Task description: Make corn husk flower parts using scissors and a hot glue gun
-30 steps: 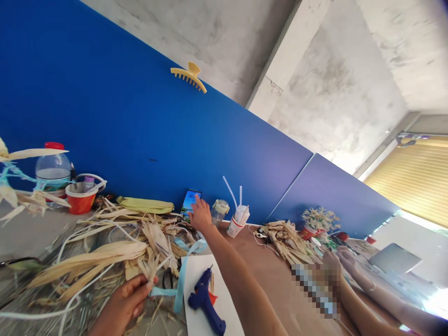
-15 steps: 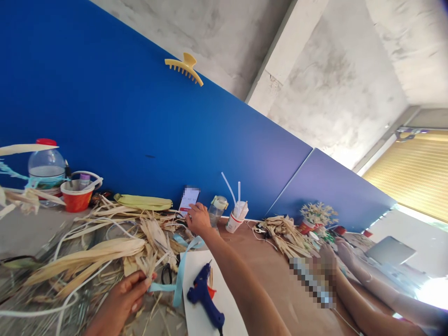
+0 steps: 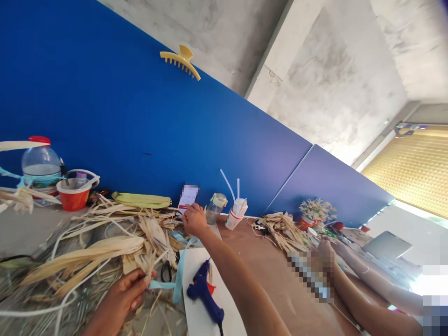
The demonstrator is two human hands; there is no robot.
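Note:
My right hand [image 3: 193, 219] reaches far across the table to a phone [image 3: 188, 196] propped against the blue partition; its fingers are extended and touch the phone's lower edge. My left hand [image 3: 123, 295] is near the front edge, pinching one end of a light blue ribbon [image 3: 179, 273] among dried corn husks [image 3: 91, 254]. A blue glue gun [image 3: 204, 294] lies on a white sheet [image 3: 196, 280] between my arms. Small scissors [image 3: 165, 271] lie beside the ribbon.
A water bottle [image 3: 40, 170] and an orange cup [image 3: 74, 195] stand at the back left. A lidded jar [image 3: 214, 209] and a paper cup with sticks [image 3: 235, 213] stand right of the phone. Another person's arms [image 3: 353, 280] rest at the right beside more husks [image 3: 283, 229].
My right hand has slid down from the phone's screen to its lower edge. The screen went from a blue picture to a white page. My left hand kept hold of the ribbon.

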